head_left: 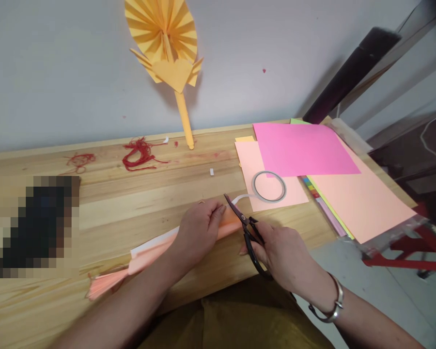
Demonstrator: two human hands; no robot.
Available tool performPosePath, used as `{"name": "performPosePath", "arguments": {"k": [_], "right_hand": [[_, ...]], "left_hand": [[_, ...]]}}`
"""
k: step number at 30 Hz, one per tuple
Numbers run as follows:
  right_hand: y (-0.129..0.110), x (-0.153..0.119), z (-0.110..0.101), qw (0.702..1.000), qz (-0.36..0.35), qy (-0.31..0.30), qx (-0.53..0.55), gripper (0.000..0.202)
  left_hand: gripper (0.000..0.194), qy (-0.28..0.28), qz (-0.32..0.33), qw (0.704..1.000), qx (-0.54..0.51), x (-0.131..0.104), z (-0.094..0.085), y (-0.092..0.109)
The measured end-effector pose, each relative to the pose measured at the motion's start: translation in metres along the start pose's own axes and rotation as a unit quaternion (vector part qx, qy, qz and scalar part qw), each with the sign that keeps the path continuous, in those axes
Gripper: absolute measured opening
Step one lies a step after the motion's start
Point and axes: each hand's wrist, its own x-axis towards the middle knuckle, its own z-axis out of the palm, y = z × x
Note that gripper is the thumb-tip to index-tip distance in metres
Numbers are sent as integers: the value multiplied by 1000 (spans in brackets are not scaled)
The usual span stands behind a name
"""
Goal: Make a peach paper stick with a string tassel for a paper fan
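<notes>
Near the table's front edge lies a long folded orange-pink paper piece [150, 254], its pleated end at the left and a white strip along its back edge. My left hand [199, 225] presses down and pinches it near its right end. My right hand [281, 252] holds black-handled scissors [244, 219] by the loops, their blades pointing up-left at that end, beside the left fingertips. A thin white tape [241, 197] runs from there to a tape roll [253, 186] lying on light pink paper [279, 201].
A yellow pleated paper fan [181, 114] leans on the wall. Red threads [138, 154] lie at the back. Pink sheets [305, 148] cover the table's right part, near a dark post [349, 77]. A blurred-out dark object [36, 228] is at the left.
</notes>
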Motion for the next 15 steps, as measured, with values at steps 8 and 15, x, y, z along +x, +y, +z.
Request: {"name": "performPosePath", "arguments": {"k": [8, 15], "right_hand": [[7, -6, -13, 980, -30, -1, 195, 25], [6, 0, -15, 861, -99, -121, 485, 51]], "left_hand": [[28, -12, 8, 995, 97, -2, 7, -1], [24, 5, 57, 994, 95, -1, 9, -4]]}}
